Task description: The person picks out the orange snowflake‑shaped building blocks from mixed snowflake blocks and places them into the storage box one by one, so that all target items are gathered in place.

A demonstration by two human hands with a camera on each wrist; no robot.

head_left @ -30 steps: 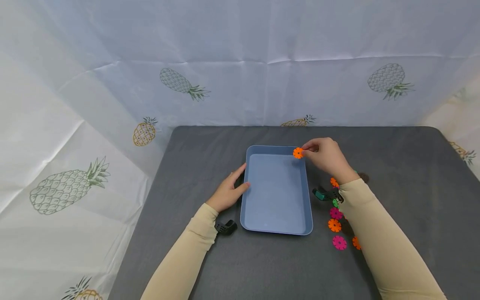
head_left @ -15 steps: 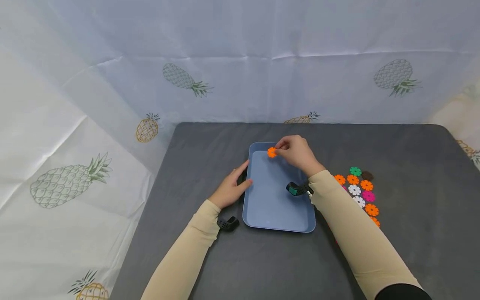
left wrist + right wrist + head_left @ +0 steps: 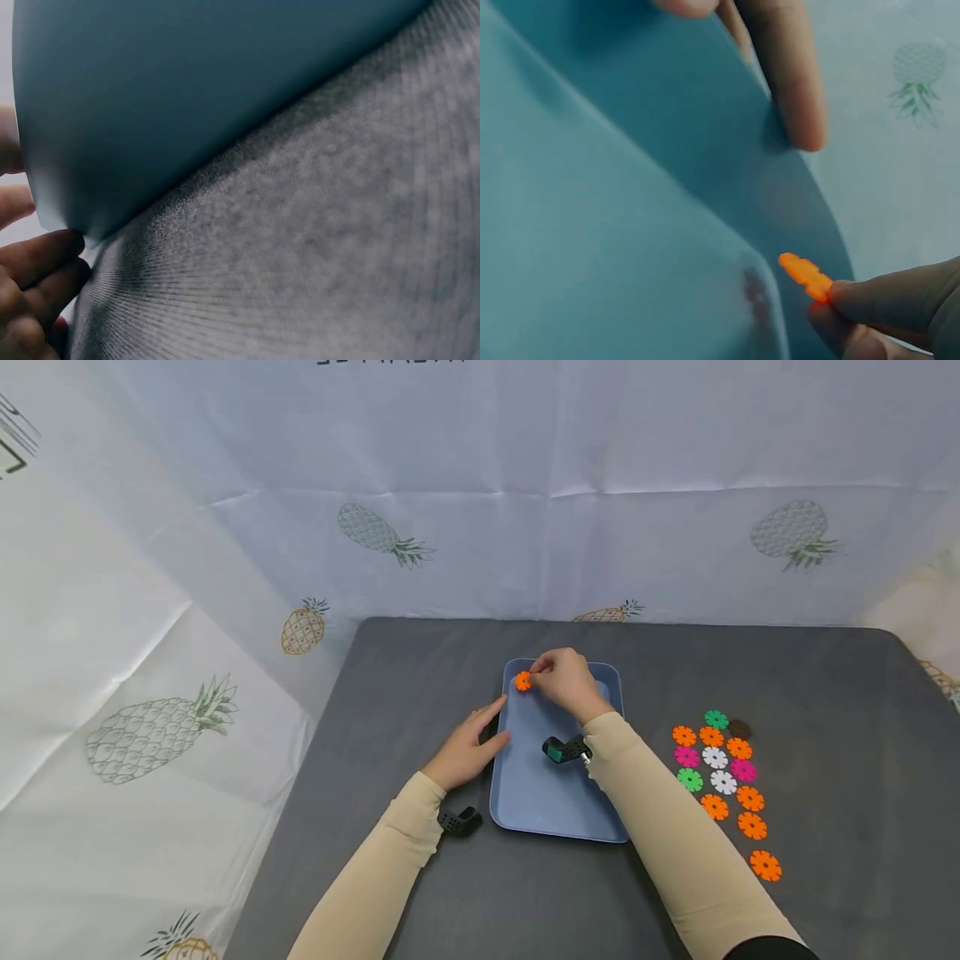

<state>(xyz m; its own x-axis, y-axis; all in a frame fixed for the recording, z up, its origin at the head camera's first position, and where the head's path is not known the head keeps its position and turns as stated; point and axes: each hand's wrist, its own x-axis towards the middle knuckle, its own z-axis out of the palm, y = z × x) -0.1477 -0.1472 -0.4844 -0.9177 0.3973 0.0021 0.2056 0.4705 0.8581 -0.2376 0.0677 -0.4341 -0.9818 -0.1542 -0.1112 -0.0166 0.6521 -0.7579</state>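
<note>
A shallow blue tray (image 3: 525, 806) lies on the table. My left hand (image 3: 462, 753) holds its left side, with thumb and forefinger over the rim; in the left wrist view other fingers (image 3: 46, 259) lie against the outer wall. My right hand (image 3: 567, 681) reaches across the tray and pinches an orange notched interlocking disc (image 3: 523, 681) between thumb and fingertips. In the right wrist view the orange disc (image 3: 806, 277) shows nearly edge-on, close over the tray's far left corner, with a reddish reflection on the tray.
Right of the tray lies a group of notched discs: orange (image 3: 752, 825), white (image 3: 723, 782), pink (image 3: 686, 757), green (image 3: 690, 779) and brown (image 3: 739, 729). My right forearm passes in front of part of this area. A pineapple-print cloth (image 3: 480, 560) hangs behind the grey table (image 3: 420, 668).
My right hand has carried the orange disc leftward from the tray's far right corner to its far left corner. The left hand stays at the tray's left side. More loose discs show.
</note>
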